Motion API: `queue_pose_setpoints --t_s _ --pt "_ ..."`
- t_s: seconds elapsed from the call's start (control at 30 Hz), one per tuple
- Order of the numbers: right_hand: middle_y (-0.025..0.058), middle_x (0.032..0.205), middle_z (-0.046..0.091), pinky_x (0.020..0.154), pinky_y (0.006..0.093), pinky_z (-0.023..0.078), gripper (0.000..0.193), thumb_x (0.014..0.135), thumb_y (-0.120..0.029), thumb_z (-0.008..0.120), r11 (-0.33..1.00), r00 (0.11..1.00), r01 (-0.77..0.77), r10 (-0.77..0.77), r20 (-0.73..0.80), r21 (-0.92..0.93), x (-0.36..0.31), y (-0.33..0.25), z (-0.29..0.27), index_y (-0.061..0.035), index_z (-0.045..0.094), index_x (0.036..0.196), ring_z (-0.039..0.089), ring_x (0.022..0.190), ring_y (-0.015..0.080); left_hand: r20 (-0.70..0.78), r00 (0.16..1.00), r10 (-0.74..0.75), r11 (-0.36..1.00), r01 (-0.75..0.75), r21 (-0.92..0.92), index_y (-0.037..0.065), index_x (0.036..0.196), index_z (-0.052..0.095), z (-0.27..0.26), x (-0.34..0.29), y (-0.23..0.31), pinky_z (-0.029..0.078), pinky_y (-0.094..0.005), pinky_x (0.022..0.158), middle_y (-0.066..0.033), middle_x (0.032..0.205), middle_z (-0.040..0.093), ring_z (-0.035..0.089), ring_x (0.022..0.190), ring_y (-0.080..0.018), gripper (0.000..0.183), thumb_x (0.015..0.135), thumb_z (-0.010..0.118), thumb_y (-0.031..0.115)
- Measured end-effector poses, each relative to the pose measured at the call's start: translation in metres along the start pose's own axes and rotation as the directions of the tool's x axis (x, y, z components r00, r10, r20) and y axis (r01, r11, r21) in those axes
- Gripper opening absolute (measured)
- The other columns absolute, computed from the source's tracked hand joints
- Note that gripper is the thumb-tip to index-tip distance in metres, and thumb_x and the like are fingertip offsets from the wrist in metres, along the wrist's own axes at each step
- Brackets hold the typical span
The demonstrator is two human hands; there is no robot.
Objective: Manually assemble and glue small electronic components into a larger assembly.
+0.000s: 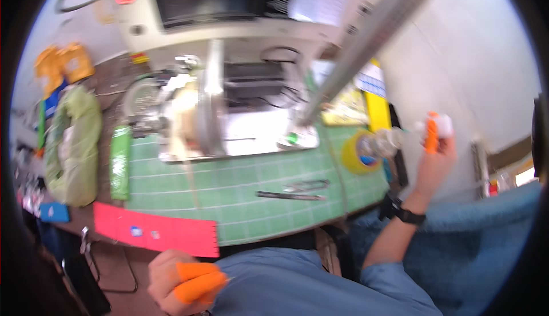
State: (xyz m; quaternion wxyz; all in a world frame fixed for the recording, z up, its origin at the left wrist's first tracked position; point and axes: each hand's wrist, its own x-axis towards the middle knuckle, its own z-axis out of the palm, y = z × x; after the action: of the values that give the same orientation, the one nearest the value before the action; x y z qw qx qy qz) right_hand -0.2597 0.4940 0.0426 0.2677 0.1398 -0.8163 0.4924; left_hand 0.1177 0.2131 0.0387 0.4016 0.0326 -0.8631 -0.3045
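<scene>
My left hand is low in the view, near the front edge of the desk, with orange finger covers on some fingers. Its fingers are curled closed; whatever may be inside is hidden. Out to the right, my right hand is raised beside the wall, also with an orange finger cover and a dark watch at the wrist. It grips a small white object, blurred, whose kind I cannot make out. Left of that hand stands a yellow bottle with a clear top, the nearest thing to it.
A green gridded mat carries tweezers and a dark pen-like tool. At its left lie a red strip and a green packet. Behind is a blurred bench machine; a grey metal bar slants across.
</scene>
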Motion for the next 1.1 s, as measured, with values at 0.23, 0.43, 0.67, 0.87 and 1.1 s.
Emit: queue_pose_setpoints --t_s 0.23,0.43,0.67,0.87,1.1 --pt "0.0035 0.126 0.073 0.08 0.0263 0.052 0.034 0.107 -0.025 0.062 0.971 0.972 0.119 -0.157 -0.177 -0.208 0.018 0.08 -0.06 -0.0054 0.07 0.134 0.065 0.096 0.0104 0.022 0.993 0.114 0.977 -0.108 -0.185 0.006 0.096 0.077 -0.003 0.006 -0.024 0.05 -0.0285 0.054 -0.0064 0.084 0.072 0.063 0.061 -0.019 0.023 0.076 0.088 0.004" --pt "0.0109 0.124 0.071 0.094 0.0295 0.051 0.037 0.107 -0.017 0.06 0.99 0.997 0.063 -0.067 -0.024 -0.123 0.016 0.078 -0.038 -0.0014 0.062 0.141 0.065 0.108 0.0167 -0.035 0.996 0.079 0.99 -0.082 -0.113 0.001 0.1 0.074 -0.015 -0.015 -0.016 0.052 -0.0311 0.056 -0.0088 0.088 0.07 0.065 0.065 -0.0219 0.022 0.081 0.085 0.001" --pt "0.0122 0.129 0.067 0.101 0.0315 0.048 0.046 0.109 -0.03 0.06 0.977 0.979 -0.007 0.05 0.199 -0.212 0.021 0.097 -0.023 0.0017 0.059 0.143 0.063 0.115 0.0193 -0.039 0.997 0.063 0.983 -0.069 -0.172 0.003 0.109 0.069 -0.01 -0.014 -0.022 0.054 -0.0336 0.063 -0.0091 0.098 0.066 0.063 0.072 -0.0255 0.029 0.082 0.081 0.002" --pt "0.0122 0.124 0.069 0.098 0.0332 0.05 0.044 0.107 -0.027 0.063 0.984 0.96 -0.043 0.088 0.265 -0.17 0.016 0.085 -0.025 0.0021 0.062 0.14 0.064 0.111 0.0193 -0.052 0.996 0.066 0.983 -0.073 -0.167 0.002 0.108 0.069 -0.009 -0.013 -0.024 0.054 -0.034 0.062 -0.0098 0.097 0.065 0.063 0.071 -0.0262 0.029 0.082 0.082 0.003" --pt "0.01 0.116 0.07 0.089 0.0313 0.052 0.043 0.105 -0.028 0.066 0.979 0.966 -0.068 0.113 0.233 -0.195 0.016 0.089 -0.027 0.002 0.064 0.136 0.064 0.102 0.0163 -0.066 0.996 0.065 0.983 -0.075 -0.169 0.002 0.107 0.069 -0.006 -0.014 -0.027 0.054 -0.0339 0.062 -0.0104 0.097 0.065 0.063 0.07 -0.0266 0.029 0.082 0.082 0.003"
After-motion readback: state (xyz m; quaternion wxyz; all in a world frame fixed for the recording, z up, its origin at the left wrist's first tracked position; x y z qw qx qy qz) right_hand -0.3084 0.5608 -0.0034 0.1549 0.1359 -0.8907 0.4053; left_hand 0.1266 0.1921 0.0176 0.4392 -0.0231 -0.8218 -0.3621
